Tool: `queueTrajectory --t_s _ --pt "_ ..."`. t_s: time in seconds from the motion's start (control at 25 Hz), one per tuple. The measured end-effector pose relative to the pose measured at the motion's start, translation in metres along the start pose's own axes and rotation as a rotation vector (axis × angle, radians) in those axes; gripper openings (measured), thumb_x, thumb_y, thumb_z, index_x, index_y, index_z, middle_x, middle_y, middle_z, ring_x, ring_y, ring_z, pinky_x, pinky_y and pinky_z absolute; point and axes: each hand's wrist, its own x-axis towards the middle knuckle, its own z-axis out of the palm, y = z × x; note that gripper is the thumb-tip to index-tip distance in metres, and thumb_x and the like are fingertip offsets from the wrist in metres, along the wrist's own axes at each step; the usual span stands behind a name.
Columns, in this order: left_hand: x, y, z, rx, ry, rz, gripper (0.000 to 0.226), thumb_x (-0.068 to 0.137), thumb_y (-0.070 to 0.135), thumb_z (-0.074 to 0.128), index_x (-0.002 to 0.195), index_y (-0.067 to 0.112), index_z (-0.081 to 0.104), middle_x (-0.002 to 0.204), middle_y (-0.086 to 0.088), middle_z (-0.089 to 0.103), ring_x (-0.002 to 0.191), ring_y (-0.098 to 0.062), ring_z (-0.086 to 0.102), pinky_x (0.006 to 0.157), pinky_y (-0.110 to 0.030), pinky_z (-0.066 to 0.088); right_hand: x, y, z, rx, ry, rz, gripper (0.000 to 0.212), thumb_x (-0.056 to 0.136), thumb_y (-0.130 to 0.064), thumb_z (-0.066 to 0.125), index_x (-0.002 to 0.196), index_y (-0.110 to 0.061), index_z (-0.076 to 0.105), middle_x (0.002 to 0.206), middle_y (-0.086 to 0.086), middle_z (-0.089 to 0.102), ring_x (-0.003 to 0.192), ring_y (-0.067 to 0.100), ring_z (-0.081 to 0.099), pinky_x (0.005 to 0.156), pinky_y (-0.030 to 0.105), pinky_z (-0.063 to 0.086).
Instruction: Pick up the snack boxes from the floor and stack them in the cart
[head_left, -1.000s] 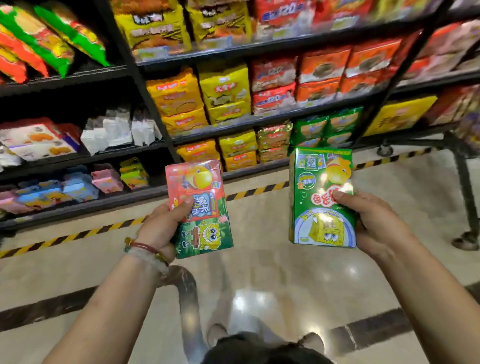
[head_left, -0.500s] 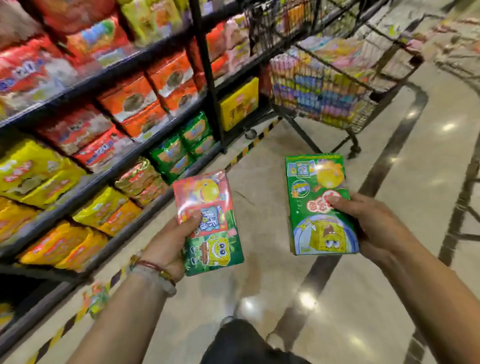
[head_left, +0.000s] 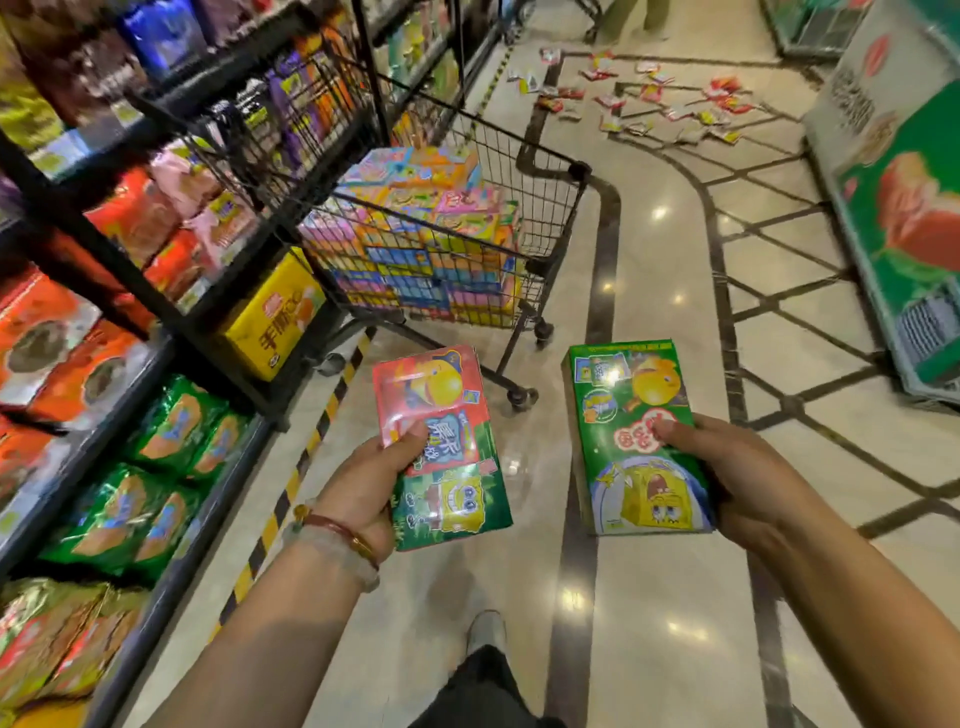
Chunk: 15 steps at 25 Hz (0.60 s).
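The left hand (head_left: 363, 488) grips a red-and-green snack box (head_left: 441, 447), thumb across its face; the right hand (head_left: 737, 483) grips a green snack box (head_left: 636, 436) likewise. Both boxes hang above the floor (head_left: 649, 291), near the cart (head_left: 550, 208), which is stacked with boxes. More packets (head_left: 649, 104) lie scattered farther along the aisle.

Red-green box (head_left: 441, 447): flat, face up, gripped in left hand (head_left: 363, 488)
Green box (head_left: 639, 436): face up, gripped in right hand (head_left: 743, 478)
Cart (head_left: 550, 218): ahead, stacked with boxes
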Motion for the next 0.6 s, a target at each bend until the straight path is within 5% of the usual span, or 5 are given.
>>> queueTrajectory --t_s 0.12,0.24,0.36,0.48,0.6 --pt "0.055 0.042 0.028 0.04 -0.06 0.012 0.021 0.083 0.02 0.059 0.099 0.008 0.065 0.082 -0.012 0.073 0.066 -0.025 0.071 0.058 -0.043 0.059 0.043 -0.031 -0.006 0.1 0.065 0.001 0.031 0.073 -0.019 0.069 0.098 -0.001 0.064 0.081 0.016 0.073 0.063 0.026 0.07 0.051 0.039 0.058" --pt "0.099 0.072 0.057 0.053 -0.104 0.01 0.018 0.085 0.018 0.057 0.098 0.007 0.064 0.083 -0.013 0.073 0.066 -0.025 0.071 0.057 -0.044 0.058 0.079 -0.061 -0.019 0.197 0.112 -0.026 0.066 0.048 -0.03 0.084 0.103 0.0 0.064 0.089 0.018 0.072 0.07 0.028 0.071 0.058 0.044 0.058" --pt "0.14 0.096 0.085 0.06 -0.123 0.003 0.026 0.073 0.021 0.062 0.096 0.008 0.065 0.083 -0.014 0.073 0.066 -0.026 0.071 0.059 -0.046 0.058 0.118 -0.089 -0.031 0.163 0.131 -0.052 0.062 0.059 -0.027 0.076 0.111 0.003 0.061 0.099 0.021 0.07 0.076 0.031 0.07 0.069 0.051 0.057" --pt "0.186 0.109 0.113 0.04 -0.092 -0.005 0.019 0.082 0.02 0.059 0.094 0.006 0.064 0.083 -0.015 0.073 0.066 -0.026 0.071 0.058 -0.046 0.058 0.169 -0.122 -0.036 0.077 0.092 -0.06 0.077 0.049 -0.033 0.085 0.112 0.004 0.06 0.103 0.025 0.068 0.076 0.033 0.07 0.065 0.049 0.058" --pt "0.225 0.121 0.143 -0.014 -0.034 0.027 0.022 0.083 0.019 0.059 0.099 0.004 0.063 0.087 -0.016 0.072 0.068 -0.027 0.071 0.058 -0.046 0.058 0.231 -0.161 -0.036 0.02 0.026 -0.071 0.052 0.064 -0.025 0.071 0.106 0.003 0.061 0.096 0.023 0.07 0.069 0.029 0.07 0.058 0.042 0.059"
